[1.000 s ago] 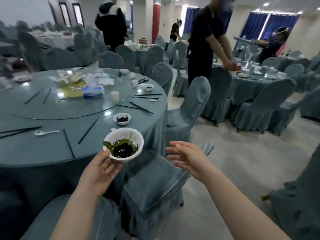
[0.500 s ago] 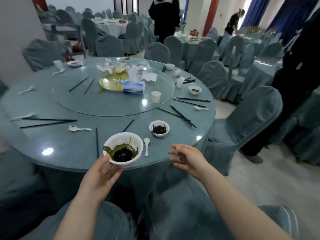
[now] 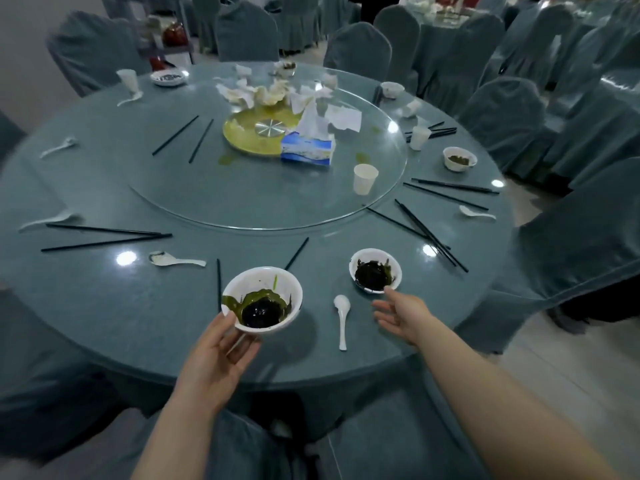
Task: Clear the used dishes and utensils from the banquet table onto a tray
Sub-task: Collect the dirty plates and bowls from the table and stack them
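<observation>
A white bowl (image 3: 262,298) with dark leftovers and a green smear inside is held up over the near edge of the round surface (image 3: 104,306). The left hand (image 3: 216,355) carries it from below: the thumb lies against the near rim and the fingers (image 3: 242,348) curl under its base.

Just right of those fingers a white spoon (image 3: 342,315) lies on the surface, handle pointing toward the person. Beyond it the right hand (image 3: 401,315) reaches forward, palm turned inward, its fingers (image 3: 382,311) spread loosely and holding nothing. Right at their tips sits a smaller bowl (image 3: 375,270) with dark scraps in it; whether they touch its rim cannot be told.

Behind the held bowl, a black chopstick (image 3: 296,253) lies slanted, and another (image 3: 219,284) runs straight away from the left thumb. Farther left of the left fingers a second spoon (image 3: 175,259) rests, and past it a pair of chopsticks (image 3: 107,237). To the right of the right fingers more chopsticks (image 3: 429,233) lie crossed, with a third spoon (image 3: 476,213) and another dirty bowl (image 3: 459,158) well beyond.

On the glass turntable (image 3: 207,195) in the middle stand a paper cup (image 3: 364,178), a blue tissue box (image 3: 307,149) and a yellow plate (image 3: 249,133), with crumpled napkins (image 3: 263,91) behind. Covered chairs (image 3: 502,116) ring the surface.
</observation>
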